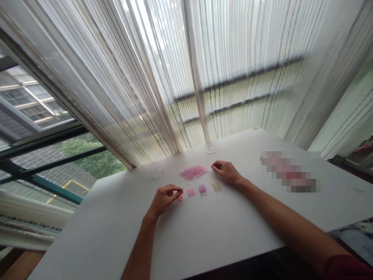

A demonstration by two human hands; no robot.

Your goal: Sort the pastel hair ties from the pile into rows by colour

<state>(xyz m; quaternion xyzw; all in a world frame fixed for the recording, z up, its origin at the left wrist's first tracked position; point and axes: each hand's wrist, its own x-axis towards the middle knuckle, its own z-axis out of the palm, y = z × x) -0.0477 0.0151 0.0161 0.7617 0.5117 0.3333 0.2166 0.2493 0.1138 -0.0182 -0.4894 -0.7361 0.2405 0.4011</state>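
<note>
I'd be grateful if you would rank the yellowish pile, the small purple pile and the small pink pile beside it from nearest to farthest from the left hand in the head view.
1. Small pink pile, just right of the left hand.
2. Small purple pile, further right.
3. Yellowish pile, farthest right of the three.

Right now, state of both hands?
Left hand: pinched closed at the leftmost small pink pile; can't tell if holding a piece.
Right hand: curled closed beside the large pink pile; can't tell if holding anything.
</note>
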